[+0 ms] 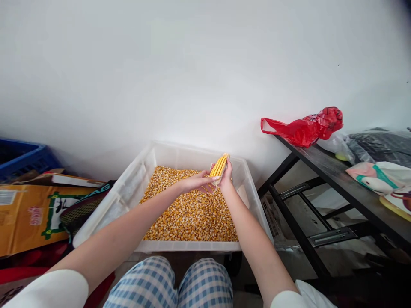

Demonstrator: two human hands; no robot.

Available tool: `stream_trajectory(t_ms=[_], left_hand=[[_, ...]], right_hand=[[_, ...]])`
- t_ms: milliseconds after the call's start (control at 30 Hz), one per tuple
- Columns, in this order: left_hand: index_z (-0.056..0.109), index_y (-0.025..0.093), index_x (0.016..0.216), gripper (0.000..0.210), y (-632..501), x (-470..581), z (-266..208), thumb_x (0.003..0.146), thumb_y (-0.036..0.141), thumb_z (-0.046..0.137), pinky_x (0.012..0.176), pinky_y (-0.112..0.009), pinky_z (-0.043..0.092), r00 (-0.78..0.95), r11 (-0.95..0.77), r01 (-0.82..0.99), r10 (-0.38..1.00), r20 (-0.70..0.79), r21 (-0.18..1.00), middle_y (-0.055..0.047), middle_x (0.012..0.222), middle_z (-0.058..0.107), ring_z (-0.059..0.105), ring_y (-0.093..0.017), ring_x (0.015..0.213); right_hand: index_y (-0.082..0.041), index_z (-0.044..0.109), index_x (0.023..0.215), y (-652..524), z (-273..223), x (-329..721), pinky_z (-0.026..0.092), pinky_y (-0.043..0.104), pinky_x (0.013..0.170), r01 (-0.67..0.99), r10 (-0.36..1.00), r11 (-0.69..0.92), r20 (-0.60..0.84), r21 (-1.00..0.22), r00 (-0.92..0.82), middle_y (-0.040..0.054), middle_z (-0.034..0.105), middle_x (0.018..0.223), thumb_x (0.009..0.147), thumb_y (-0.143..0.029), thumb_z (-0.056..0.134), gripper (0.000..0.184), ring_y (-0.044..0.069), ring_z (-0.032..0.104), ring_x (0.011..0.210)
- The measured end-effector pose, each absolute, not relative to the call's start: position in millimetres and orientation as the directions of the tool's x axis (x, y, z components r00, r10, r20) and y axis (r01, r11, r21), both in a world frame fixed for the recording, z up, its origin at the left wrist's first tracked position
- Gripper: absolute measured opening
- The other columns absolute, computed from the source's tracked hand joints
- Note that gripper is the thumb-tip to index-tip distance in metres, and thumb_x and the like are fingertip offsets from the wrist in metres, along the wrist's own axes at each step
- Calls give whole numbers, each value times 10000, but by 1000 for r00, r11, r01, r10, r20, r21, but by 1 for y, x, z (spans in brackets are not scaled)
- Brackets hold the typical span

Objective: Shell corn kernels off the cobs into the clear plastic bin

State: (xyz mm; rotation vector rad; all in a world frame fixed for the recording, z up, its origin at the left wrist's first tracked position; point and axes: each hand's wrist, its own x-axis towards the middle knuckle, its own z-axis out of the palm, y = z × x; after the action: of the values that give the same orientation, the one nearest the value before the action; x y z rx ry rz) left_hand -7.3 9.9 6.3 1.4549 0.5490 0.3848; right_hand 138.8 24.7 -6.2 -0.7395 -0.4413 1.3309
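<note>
My right hand is closed around an ear of corn, its yellow kernels in rows and its tip pointing up and away from me. The left hand has its fingers stretched out and apart, with fingertips touching the lower end of the ear. Both hands are above a translucent white plastic bin. Loose yellow and whitish corn kernels cover the bin's bottom in a thick layer. The palm side of the right hand is hidden behind the ear.
At right stands a black-framed table carrying a red plastic bag and other bags. On the left are a cardboard box and a blue crate. A white wall rises behind the bin. My checkered knees are close to its front.
</note>
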Motion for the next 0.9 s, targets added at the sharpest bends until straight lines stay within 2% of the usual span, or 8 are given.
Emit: stream_trajectory(t_ms=[233, 467, 667, 800, 900], left_hand=[[316, 164, 1049, 561, 3, -2, 9, 672, 438, 628, 670, -344, 484, 791, 70, 9, 610, -49, 998, -65, 817, 609, 610, -153, 681], [308, 162, 1000, 525, -2, -5, 17, 657, 329, 669, 678, -340, 486, 826, 65, -24, 563, -16, 998, -8, 760, 558, 572, -113, 649], [307, 212, 1075, 565, -5, -7, 12, 647, 231, 675, 816, -383, 459, 854, 240, -120, 520, -23, 963, -44, 998, 522, 562, -135, 871], [303, 247, 1046, 598, -4, -6, 0, 606, 180, 703, 840, -380, 446, 878, 349, -124, 476, -62, 929, 5, 964, 531, 584, -106, 814], [308, 247, 1021, 585, -3, -6, -3, 601, 177, 709, 840, -379, 444, 893, 366, -112, 444, -67, 924, 22, 914, 544, 599, -104, 769]], right_hand=[[-188, 526, 686, 16, 7, 135, 489, 271, 455, -724, 986, 43, -89, -689, 143, 4, 584, 511, 730, -586, 376, 428, 133, 558, 460], [-178, 536, 726, 9, 15, 134, 490, 253, 453, -719, 993, 37, -54, -694, 104, 7, 598, 525, 726, -593, 396, 438, 129, 570, 456], [-179, 542, 758, 8, 21, 133, 492, 273, 455, -665, 994, 62, -16, -744, 111, 1, 586, 504, 720, -603, 394, 450, 140, 566, 449], [-178, 549, 758, 10, 20, 134, 477, 262, 416, -639, 996, 54, -6, -767, 92, -5, 566, 475, 731, -598, 374, 456, 135, 548, 424], [-171, 550, 742, 11, 18, 138, 477, 257, 411, -657, 994, 58, -14, -751, 104, -5, 559, 470, 740, -588, 368, 455, 128, 539, 418]])
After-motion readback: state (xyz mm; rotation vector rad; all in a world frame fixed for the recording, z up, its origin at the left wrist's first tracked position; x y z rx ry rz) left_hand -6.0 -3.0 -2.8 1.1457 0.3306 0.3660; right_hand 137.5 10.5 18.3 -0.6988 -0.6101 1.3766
